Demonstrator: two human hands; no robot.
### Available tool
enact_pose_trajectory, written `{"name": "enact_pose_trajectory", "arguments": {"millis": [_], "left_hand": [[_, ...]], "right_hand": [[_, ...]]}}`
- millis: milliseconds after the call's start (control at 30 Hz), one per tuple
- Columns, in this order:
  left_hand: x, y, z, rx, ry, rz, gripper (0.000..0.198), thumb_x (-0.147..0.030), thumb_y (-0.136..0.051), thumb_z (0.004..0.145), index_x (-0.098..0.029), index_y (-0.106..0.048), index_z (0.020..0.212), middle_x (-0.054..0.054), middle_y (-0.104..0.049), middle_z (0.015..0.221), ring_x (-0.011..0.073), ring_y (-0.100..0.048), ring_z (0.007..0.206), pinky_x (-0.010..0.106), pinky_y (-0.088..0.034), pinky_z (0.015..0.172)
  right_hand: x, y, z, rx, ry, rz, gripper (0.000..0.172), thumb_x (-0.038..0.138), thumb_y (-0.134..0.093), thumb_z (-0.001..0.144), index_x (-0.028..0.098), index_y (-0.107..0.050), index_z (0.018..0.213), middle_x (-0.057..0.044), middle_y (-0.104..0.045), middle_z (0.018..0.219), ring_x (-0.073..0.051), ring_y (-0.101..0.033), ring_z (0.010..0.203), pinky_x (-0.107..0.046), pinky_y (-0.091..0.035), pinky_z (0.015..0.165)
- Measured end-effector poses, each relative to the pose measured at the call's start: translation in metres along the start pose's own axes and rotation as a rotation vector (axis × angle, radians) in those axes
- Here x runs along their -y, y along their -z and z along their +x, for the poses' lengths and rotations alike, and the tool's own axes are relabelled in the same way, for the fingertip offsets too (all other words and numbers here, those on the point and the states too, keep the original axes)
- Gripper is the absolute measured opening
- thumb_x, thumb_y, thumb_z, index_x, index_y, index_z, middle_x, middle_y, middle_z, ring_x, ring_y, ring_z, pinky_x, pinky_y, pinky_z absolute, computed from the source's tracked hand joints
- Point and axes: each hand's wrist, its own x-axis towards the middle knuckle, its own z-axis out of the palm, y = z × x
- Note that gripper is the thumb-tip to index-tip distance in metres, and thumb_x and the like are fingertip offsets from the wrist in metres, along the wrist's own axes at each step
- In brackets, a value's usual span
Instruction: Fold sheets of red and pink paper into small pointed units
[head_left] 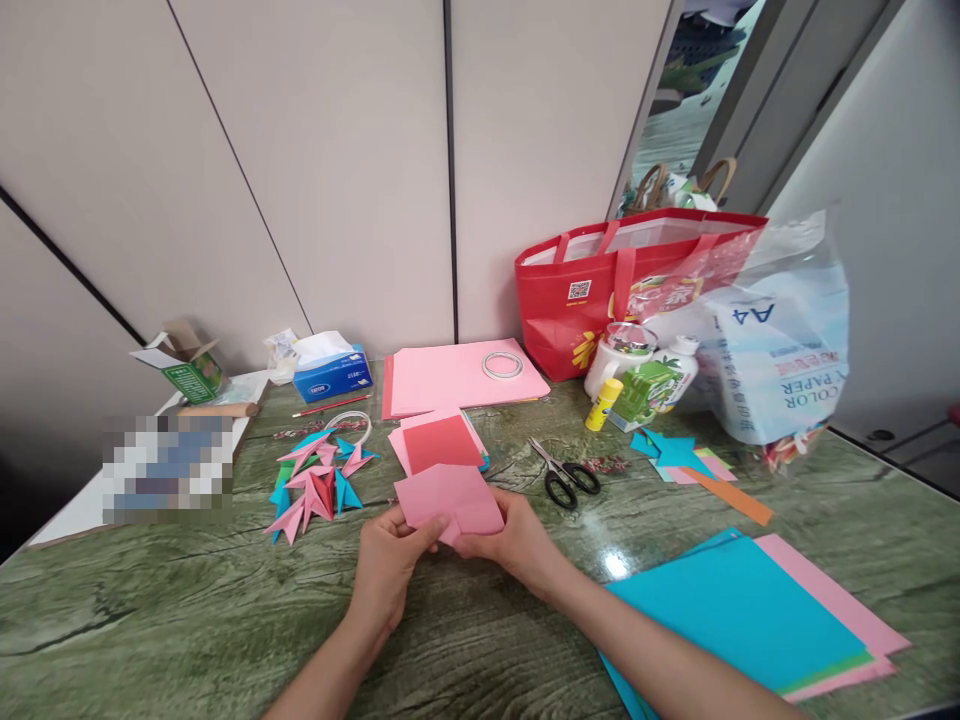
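Note:
A creased pink sheet of paper (pixel 450 497) is held just above the table between both hands. My left hand (pixel 390 560) pinches its lower left part, the thumb lying on top near the middle. My right hand (pixel 517 545) grips the lower right corner, with its fingers partly hidden behind the paper. Directly beyond lies a stack of square papers (pixel 439 441), red on top with pink below. Folded paper pieces (pixel 319 480) in pink, blue, green and red are heaped to the left. Black-handled scissors (pixel 562 478) rest to the right of the paper.
Large pink sheets (pixel 450 375) carry a tape ring (pixel 502 366) at the back. A tissue box (pixel 334 375) stands left of them. A yellow glue stick (pixel 604 405), a red bag (pixel 555 310) and a plastic paper pack (pixel 780 350) stand right. Blue sheets (pixel 750 610) lie front right.

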Motion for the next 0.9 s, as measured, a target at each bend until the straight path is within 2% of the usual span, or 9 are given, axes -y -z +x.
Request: {"name": "enact_pose_trajectory", "arguments": {"millis": [333, 667, 900], "left_hand": [[0.0011, 0.0001, -0.0002, -0.032, 0.023, -0.032, 0.021, -0.022, -0.075, 0.051, -0.009, -0.069, 0.067, 0.004, -0.068, 0.056, 0.0091, -0.048, 0.045, 0.021, -0.039, 0.047], [0.0043, -0.0008, -0.0003, -0.041, 0.026, -0.048, 0.019, -0.020, -0.076, 0.051, -0.009, -0.069, 0.066, 0.003, -0.069, 0.057, 0.0068, -0.046, 0.042, 0.018, -0.037, 0.043], [0.0058, -0.0016, -0.0004, -0.041, 0.048, -0.104, 0.021, -0.018, -0.077, 0.049, -0.011, -0.071, 0.068, 0.006, -0.072, 0.065, 0.0108, -0.056, 0.051, 0.020, -0.045, 0.051]], "right_hand": [[-0.0013, 0.0001, 0.0008, -0.026, -0.010, -0.031, 0.038, 0.015, -0.072, 0.046, 0.011, -0.062, 0.082, 0.002, -0.060, 0.065, -0.009, -0.046, 0.053, -0.019, -0.036, 0.048], [-0.0010, -0.0058, -0.0019, -0.073, 0.070, -0.223, 0.024, 0.014, -0.063, 0.054, 0.009, -0.062, 0.077, 0.001, -0.056, 0.060, -0.009, -0.041, 0.050, -0.019, -0.034, 0.047], [-0.0002, -0.0068, -0.0020, -0.046, 0.083, -0.250, 0.029, 0.019, -0.066, 0.054, 0.010, -0.063, 0.080, -0.001, -0.062, 0.065, -0.011, -0.048, 0.053, -0.020, -0.040, 0.050]]}}
